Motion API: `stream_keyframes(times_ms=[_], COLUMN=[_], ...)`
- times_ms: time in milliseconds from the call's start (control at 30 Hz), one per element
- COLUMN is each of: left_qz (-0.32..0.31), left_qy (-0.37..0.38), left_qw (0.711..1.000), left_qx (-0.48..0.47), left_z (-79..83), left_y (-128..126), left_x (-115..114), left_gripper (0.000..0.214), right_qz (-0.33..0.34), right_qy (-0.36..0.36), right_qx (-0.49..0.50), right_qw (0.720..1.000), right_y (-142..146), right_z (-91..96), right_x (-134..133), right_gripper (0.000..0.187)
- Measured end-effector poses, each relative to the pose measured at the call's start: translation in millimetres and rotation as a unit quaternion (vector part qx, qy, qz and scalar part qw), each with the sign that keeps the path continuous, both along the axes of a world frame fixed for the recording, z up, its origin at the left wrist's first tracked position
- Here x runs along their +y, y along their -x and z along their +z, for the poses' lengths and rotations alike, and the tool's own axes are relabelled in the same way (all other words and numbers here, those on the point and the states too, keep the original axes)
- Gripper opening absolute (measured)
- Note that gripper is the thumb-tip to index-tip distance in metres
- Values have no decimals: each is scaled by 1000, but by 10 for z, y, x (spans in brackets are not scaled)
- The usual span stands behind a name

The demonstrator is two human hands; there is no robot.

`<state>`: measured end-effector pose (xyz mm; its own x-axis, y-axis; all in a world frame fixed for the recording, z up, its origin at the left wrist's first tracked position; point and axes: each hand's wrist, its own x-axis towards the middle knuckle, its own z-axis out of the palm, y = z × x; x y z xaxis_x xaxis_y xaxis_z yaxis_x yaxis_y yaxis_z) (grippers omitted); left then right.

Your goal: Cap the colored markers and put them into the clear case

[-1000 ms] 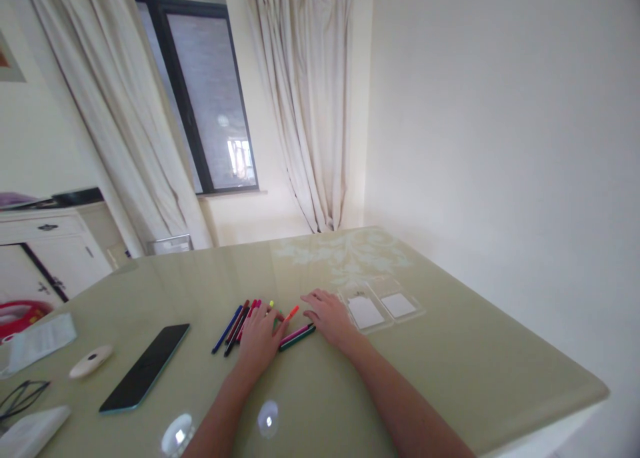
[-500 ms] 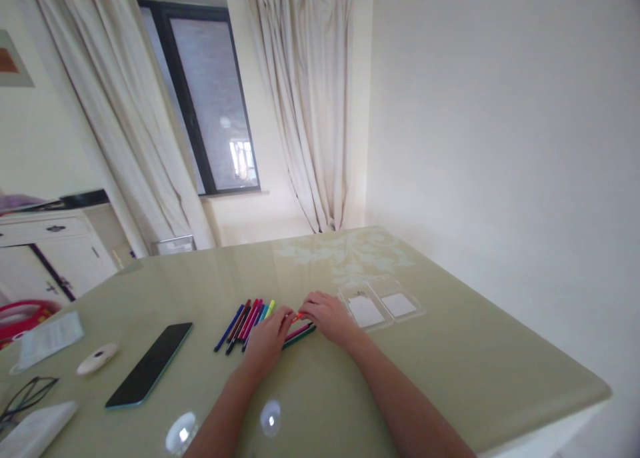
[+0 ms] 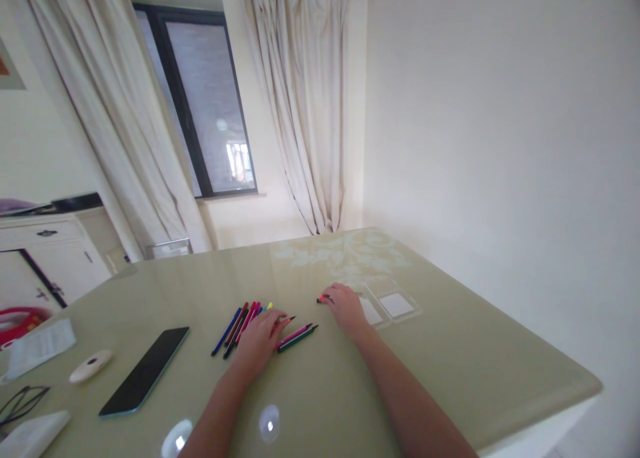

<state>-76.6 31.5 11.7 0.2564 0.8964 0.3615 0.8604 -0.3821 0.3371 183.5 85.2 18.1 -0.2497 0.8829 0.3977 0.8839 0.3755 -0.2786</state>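
Observation:
A row of several coloured felt pens (image 3: 239, 322) lies on the pale green glass table (image 3: 450, 358). My left hand (image 3: 260, 338) rests flat on the right end of that row, fingers stretched over the pens. Two more pens, pink and green (image 3: 297, 337), lie just to its right. My right hand (image 3: 346, 309) is closed round an orange-red pen (image 3: 321, 300), whose tip sticks out to the left. That hand sits over the left edge of a clear plastic pen case (image 3: 387, 302) lying open with two white labels.
A black phone (image 3: 145, 371) lies at the left, with a white oval object (image 3: 91, 367), glasses (image 3: 20, 403) and a paper packet (image 3: 37, 343) further left. A white wall runs along the table's right side. Curtains and a window stand behind.
My right hand has picked the orange-red pen out of the group and carried it right toward the plastic case. My left hand stays on the pen row.

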Motion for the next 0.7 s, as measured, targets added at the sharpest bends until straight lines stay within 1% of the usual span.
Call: stream_keyframes(times_ms=[100,167,233,367,433,500,600,633,700], left_qz=[-27,-24,7,109,132,138,127,115,89], left_qy=[0,-1,-13,-38,-33,-22,-13,-12,-5], left_qw=[1000,1000,1000,993,990,989,991,992,995], left_qx=[11,18,22,22,29,37,43,42,37], left_z=[-36,-50,-55,-63,-75,-82,-61,-46,-16], left_y=[-122,-147,-113,51,116,139,94,62,-17], left_x=[-17,-7,20,76,82,73,53,47,33], left_gripper=[24,27,31,33,28,24,23,22,23], right_qz=[-7,-8,-11,-20,-21,-18,19,42,103], right_qy=[17,26,31,29,25,21,-6,-24,-60], right_qx=[-34,-54,-68,-79,-80,-80,-55,-39,-12], right_qw=[999,998,997,996,996,996,998,998,993], right_y=[160,215,237,232,223,222,248,265,310], right_z=[-52,-79,-96,-96,-81,-59,-17,-4,14], right_x=[-43,-67,-85,-100,-102,-111,-154,-176,-221], right_gripper=[17,20,23,26,24,21,18,20,32])
